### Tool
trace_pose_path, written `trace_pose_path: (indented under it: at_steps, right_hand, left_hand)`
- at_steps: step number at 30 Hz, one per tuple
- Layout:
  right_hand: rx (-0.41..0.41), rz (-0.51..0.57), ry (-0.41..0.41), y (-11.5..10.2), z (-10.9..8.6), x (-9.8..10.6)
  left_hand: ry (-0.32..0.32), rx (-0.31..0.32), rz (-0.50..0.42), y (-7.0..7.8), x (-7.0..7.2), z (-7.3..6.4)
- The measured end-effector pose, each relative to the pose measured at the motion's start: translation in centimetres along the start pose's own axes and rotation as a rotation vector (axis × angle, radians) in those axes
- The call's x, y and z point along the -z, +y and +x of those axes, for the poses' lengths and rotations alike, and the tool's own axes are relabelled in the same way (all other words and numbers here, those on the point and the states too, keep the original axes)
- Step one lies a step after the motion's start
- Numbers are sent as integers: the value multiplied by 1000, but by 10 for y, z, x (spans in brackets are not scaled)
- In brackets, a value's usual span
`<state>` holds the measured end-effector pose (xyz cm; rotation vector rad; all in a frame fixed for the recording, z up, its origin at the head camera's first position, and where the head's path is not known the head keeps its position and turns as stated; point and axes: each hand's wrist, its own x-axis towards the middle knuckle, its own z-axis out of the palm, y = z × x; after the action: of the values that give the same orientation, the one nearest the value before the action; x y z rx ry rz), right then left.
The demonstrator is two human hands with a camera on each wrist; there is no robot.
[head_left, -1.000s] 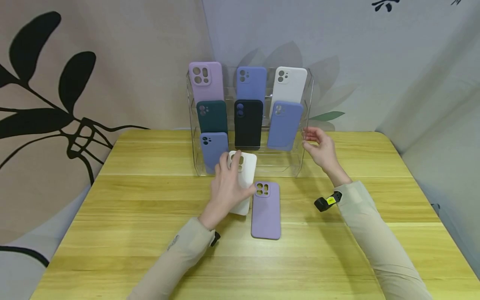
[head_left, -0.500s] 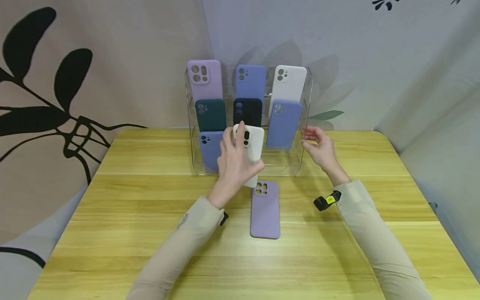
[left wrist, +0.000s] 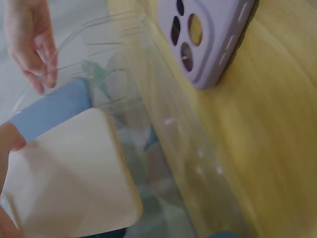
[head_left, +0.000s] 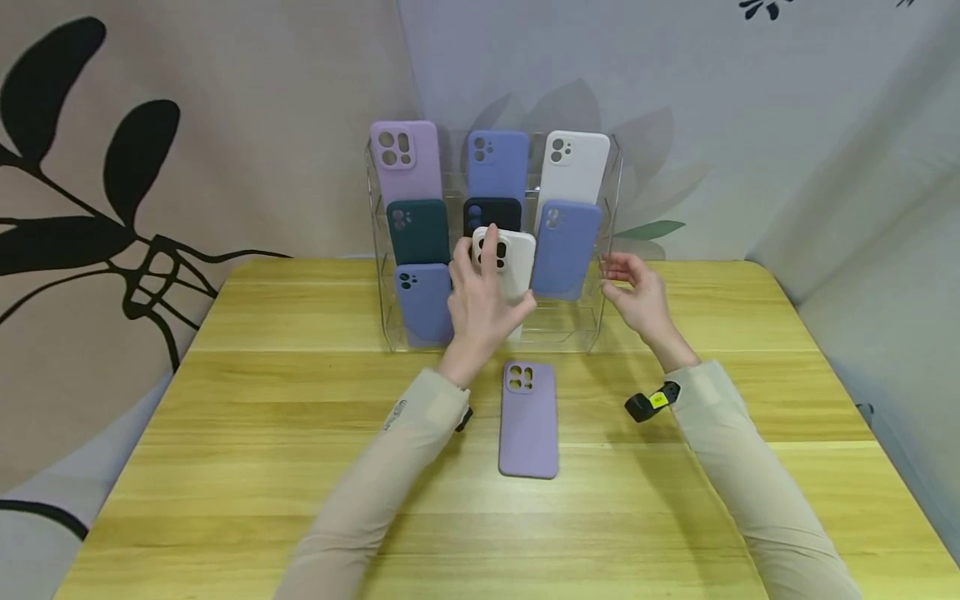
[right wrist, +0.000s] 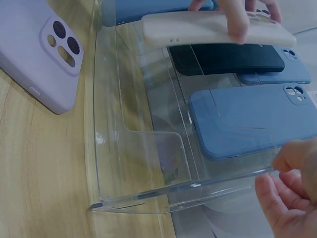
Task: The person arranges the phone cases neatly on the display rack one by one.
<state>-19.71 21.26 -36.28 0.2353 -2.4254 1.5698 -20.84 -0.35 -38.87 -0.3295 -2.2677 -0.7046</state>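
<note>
My left hand [head_left: 482, 304] grips a white phone case [head_left: 519, 262] by its sides, in front of the middle column of a clear acrylic display rack [head_left: 562, 337]. The case's lower end is over the rack's bottom tier; in the right wrist view, the white phone case [right wrist: 208, 29] appears above the front compartment. Behind it, a black phone case [head_left: 491, 212] is partly hidden. At the rack's right side, my right hand [head_left: 641, 304] pinches the edge of the clear side panel between thumb and fingers. A mauve phone case [head_left: 528, 429] lies flat on the table before the rack.
In the rack's left column stand a lilac case [head_left: 408, 179], a dark green case [head_left: 417, 233] and a blue case [head_left: 426, 312]. Another blue case [head_left: 497, 158], a white case [head_left: 576, 167] and a periwinkle case [head_left: 567, 250] fill other slots. A wooden table [head_left: 300, 400] lies beneath.
My left hand has lifted the white phone case off the table, forward and slightly right to the rack's lower middle. The right hand has stayed at the side panel.
</note>
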Motion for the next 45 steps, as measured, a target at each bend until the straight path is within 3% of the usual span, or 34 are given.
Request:
trace_pose_path:
  at_steps: [4,8,10,17,27,38,45]
  right_hand:
    - [1,-6,2,0,0,0]
    - [-1,-5,6,0,1,0]
    - [-3,0,7,0,1,0]
    - [16,10,19,36,11,0]
    - [23,13,26,37,10,-1]
    - [-4,11,22,34,9,-1]
    - [-4,10,23,34,10,-1]
  left_hand:
    - [55,36,6,0,-11,-4]
    - [60,96,24,2,-21,-9]
    - [50,120,39,2,-25,-11]
    - [-26,184,89,2,-33,-19]
    - [-72,241,128,4,-37,-26]
    - [-70,241,168,4,-36,-28]
    - [-39,176,230,6,-31,-32]
